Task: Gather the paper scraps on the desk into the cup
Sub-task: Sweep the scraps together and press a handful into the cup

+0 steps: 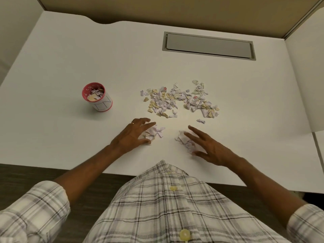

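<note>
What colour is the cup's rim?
Pink-red, on the cup; head view shows it.

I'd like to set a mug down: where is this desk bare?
Bare desk lies left of and behind the cup, between cup and scrap pile, and between that pile and the grey hatch. Crowded at the front, where the left hand and right hand rest on scrap clumps.
</note>
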`<action>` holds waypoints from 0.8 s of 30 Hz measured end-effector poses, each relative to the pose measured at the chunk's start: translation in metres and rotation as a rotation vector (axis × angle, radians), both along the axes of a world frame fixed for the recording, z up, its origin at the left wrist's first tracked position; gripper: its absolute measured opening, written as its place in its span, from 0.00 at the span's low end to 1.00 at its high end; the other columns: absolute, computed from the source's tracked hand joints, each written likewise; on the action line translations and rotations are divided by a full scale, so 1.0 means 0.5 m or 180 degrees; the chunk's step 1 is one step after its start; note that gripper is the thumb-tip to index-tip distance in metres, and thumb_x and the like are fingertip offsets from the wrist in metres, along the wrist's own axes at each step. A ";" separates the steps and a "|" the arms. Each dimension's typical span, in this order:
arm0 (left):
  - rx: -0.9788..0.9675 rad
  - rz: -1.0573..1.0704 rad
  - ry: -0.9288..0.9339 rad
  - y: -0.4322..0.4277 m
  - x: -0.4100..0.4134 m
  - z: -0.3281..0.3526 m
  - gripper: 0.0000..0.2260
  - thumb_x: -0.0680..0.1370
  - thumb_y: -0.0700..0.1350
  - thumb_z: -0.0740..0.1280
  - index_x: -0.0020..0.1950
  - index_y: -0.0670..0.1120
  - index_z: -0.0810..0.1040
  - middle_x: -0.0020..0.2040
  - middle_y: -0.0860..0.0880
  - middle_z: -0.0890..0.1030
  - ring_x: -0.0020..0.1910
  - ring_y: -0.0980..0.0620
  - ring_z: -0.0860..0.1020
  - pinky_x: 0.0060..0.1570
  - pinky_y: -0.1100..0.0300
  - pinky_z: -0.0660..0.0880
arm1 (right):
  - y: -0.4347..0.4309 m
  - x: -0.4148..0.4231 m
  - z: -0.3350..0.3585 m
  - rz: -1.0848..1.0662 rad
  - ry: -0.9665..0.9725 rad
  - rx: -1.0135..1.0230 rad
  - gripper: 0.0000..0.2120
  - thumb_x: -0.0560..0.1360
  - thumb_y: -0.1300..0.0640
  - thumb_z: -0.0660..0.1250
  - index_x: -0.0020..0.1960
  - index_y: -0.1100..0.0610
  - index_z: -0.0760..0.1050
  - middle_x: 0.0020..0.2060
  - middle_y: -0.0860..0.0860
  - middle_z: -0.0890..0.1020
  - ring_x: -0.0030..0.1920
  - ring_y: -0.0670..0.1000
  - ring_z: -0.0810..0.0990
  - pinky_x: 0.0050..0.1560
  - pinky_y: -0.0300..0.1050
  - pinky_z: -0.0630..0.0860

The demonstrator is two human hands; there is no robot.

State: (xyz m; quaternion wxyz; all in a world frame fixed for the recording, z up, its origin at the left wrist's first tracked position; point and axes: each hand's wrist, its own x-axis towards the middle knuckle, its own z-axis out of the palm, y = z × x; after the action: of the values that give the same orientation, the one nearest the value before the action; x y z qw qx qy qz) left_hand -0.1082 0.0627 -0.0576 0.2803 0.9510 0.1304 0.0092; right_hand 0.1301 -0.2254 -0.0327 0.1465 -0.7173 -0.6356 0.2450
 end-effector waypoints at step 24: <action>0.0164 0.0666 0.0742 -0.018 0.058 0.066 0.34 0.71 0.65 0.70 0.74 0.56 0.68 0.68 0.52 0.68 0.67 0.50 0.69 0.59 0.49 0.76 | 0.083 -0.082 -0.024 -0.0165 -0.1270 -0.0571 0.32 0.77 0.67 0.69 0.78 0.57 0.62 0.78 0.58 0.65 0.73 0.60 0.68 0.47 0.55 0.83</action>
State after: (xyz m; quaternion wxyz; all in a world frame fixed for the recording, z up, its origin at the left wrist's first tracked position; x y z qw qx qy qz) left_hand -0.0790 0.0538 -0.0247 0.2362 0.9337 0.2602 -0.0688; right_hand 0.0893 -0.1842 -0.0447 -0.0404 -0.7778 -0.6091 0.1499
